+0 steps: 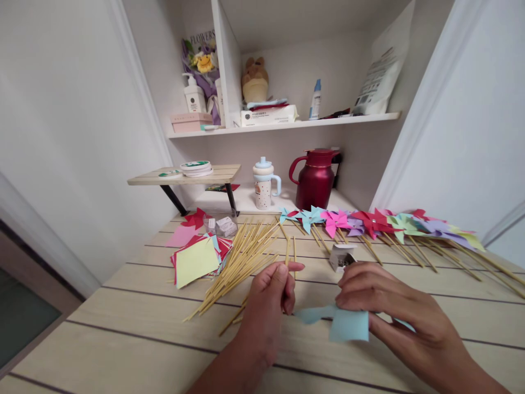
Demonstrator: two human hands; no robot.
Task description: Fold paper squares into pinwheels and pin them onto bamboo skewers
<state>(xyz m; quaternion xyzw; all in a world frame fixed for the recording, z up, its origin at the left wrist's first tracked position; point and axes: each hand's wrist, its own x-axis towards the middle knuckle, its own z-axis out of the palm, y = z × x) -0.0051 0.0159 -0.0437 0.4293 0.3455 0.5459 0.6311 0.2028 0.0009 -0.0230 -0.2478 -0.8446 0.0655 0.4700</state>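
Red jug, lidded cup, probably plush toy

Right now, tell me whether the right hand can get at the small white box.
Probably yes: the small white box sits just beyond the right hand, and nothing visible stands between them. That hand holds light blue paper, though, so it may need to put this down first.

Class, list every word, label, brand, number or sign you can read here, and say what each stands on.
"FLOWERS": at the top of the bouquet.
Pump bottle: label too small to read.
White pack: print too small.
Blue-capped bottle: too small.
White bag: too blurred.
Pink box: too faint.
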